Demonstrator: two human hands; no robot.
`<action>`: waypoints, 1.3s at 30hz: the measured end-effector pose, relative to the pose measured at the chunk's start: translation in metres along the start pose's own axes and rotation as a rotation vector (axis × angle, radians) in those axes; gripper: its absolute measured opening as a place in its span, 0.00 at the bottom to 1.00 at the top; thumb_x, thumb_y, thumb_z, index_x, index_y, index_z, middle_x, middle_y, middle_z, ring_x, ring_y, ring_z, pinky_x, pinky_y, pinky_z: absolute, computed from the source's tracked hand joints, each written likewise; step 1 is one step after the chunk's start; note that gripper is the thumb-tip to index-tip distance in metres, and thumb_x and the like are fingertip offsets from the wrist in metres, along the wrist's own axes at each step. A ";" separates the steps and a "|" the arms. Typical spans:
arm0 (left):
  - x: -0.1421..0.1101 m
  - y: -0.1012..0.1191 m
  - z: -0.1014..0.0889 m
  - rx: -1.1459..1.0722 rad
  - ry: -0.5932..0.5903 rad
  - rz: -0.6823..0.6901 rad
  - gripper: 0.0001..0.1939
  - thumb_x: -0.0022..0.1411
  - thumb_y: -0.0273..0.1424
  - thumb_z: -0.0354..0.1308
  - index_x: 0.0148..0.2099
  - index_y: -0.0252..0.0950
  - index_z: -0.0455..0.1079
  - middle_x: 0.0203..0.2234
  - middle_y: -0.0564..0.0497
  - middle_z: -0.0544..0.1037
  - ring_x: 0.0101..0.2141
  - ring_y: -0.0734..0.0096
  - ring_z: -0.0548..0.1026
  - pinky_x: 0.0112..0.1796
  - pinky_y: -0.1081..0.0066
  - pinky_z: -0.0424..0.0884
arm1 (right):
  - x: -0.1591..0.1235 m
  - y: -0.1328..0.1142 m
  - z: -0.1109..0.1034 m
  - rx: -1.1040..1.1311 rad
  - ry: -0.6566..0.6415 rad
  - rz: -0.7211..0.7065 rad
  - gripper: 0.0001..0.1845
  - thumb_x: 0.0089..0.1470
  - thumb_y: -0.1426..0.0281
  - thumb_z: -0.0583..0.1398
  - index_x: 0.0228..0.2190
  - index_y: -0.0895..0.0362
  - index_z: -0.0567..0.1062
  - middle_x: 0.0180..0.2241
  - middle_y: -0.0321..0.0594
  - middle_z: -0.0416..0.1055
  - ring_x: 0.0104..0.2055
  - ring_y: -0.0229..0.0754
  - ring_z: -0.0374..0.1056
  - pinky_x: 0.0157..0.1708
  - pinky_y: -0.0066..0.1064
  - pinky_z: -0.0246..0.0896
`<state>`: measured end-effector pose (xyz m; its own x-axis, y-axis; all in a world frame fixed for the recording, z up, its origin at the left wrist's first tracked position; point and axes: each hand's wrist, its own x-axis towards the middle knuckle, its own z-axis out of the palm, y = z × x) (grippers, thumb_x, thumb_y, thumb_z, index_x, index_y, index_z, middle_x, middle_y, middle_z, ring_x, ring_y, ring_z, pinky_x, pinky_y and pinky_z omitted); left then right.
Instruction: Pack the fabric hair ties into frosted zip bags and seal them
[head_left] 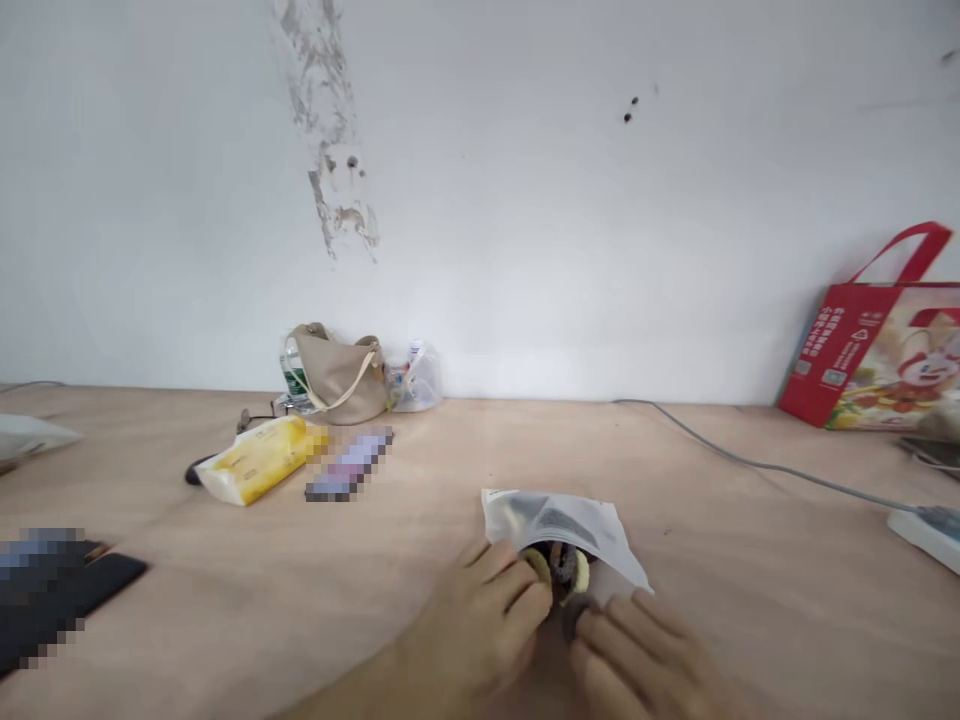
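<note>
A translucent white plastic bag (570,508) lies on the table in front of me, its mouth facing me. At the mouth sit several fuzzy ring-shaped hair ties, among them a dark grey one (562,562), a pale yellow one (583,572) and an olive one (537,564). My left hand (491,610) is closed at the left side of the mouth, apparently gripping the bag's edge; its fingertips are partly hidden. On the right, my right hand (637,650) has its fingers curled round a dark hair tie (577,612), just outside the mouth.
Left of the bag lie a phone (349,464) and a yellow tissue pack (266,460). A beige handbag (341,375) and a clear plastic bag (420,378) stand by the wall. Rightward are a red carry bag (847,350), a grey cable (750,462) and a white power strip (926,535).
</note>
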<state>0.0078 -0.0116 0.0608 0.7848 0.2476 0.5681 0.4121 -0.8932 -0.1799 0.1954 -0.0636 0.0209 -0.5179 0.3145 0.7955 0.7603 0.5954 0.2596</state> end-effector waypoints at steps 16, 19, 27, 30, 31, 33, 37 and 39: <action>0.032 -0.070 -0.043 0.028 -0.215 -0.198 0.16 0.60 0.44 0.57 0.35 0.35 0.71 0.31 0.47 0.77 0.37 0.60 0.73 0.39 0.64 0.64 | 0.021 0.115 -0.040 0.052 -0.377 0.230 0.13 0.63 0.67 0.49 0.33 0.52 0.73 0.33 0.39 0.75 0.34 0.42 0.70 0.34 0.34 0.62; 0.043 -0.070 -0.058 -0.371 -0.300 -0.457 0.10 0.63 0.35 0.53 0.33 0.37 0.71 0.30 0.52 0.77 0.32 0.67 0.73 0.34 0.71 0.66 | 0.030 0.117 -0.048 0.262 -0.380 0.500 0.12 0.62 0.64 0.51 0.33 0.50 0.72 0.32 0.36 0.75 0.31 0.41 0.71 0.26 0.29 0.63; 0.026 -0.055 -0.039 -0.826 0.121 -0.841 0.10 0.52 0.29 0.59 0.37 0.36 0.64 0.23 0.57 0.73 0.27 0.72 0.73 0.30 0.72 0.68 | 0.019 0.111 -0.039 0.101 -0.326 0.605 0.13 0.58 0.71 0.47 0.39 0.51 0.69 0.27 0.36 0.74 0.28 0.44 0.72 0.28 0.35 0.64; 0.024 -0.041 -0.036 -0.793 0.211 -0.874 0.11 0.52 0.28 0.60 0.38 0.37 0.63 0.23 0.57 0.75 0.28 0.70 0.75 0.32 0.71 0.69 | 0.045 0.085 -0.034 -0.049 -0.143 0.429 0.14 0.58 0.72 0.48 0.40 0.53 0.71 0.43 0.45 0.74 0.46 0.50 0.69 0.41 0.42 0.61; 0.025 -0.037 -0.036 -0.765 0.244 -0.862 0.11 0.53 0.28 0.60 0.39 0.38 0.64 0.23 0.57 0.75 0.28 0.71 0.75 0.32 0.71 0.70 | 0.057 0.072 -0.031 -0.009 -0.123 0.387 0.13 0.59 0.72 0.49 0.41 0.54 0.71 0.45 0.45 0.72 0.48 0.49 0.67 0.43 0.42 0.60; 0.025 -0.028 -0.038 -0.732 0.301 -0.819 0.10 0.54 0.28 0.59 0.40 0.39 0.63 0.23 0.58 0.76 0.28 0.72 0.75 0.33 0.72 0.70 | 0.083 0.046 -0.021 0.088 -0.140 0.269 0.11 0.60 0.71 0.52 0.43 0.54 0.71 0.47 0.45 0.71 0.48 0.47 0.66 0.45 0.41 0.58; 0.023 -0.021 -0.044 -0.705 0.307 -0.782 0.07 0.55 0.29 0.59 0.36 0.39 0.62 0.24 0.58 0.75 0.26 0.73 0.75 0.31 0.73 0.71 | 0.114 0.020 -0.001 0.133 -0.250 0.173 0.08 0.54 0.79 0.56 0.31 0.55 0.71 0.30 0.34 0.74 0.35 0.42 0.69 0.47 0.40 0.52; 0.019 -0.024 -0.047 -0.669 0.303 -0.790 0.06 0.55 0.28 0.58 0.33 0.39 0.62 0.23 0.58 0.74 0.26 0.73 0.74 0.30 0.73 0.70 | 0.113 0.026 0.002 0.118 -0.306 0.146 0.09 0.53 0.81 0.56 0.29 0.55 0.69 0.27 0.31 0.72 0.31 0.39 0.68 0.50 0.41 0.49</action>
<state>-0.0089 -0.0027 0.1140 0.2224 0.8229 0.5229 0.3426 -0.5681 0.7482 0.1558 -0.0110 0.1167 -0.5146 0.5987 0.6138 0.7936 0.6036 0.0766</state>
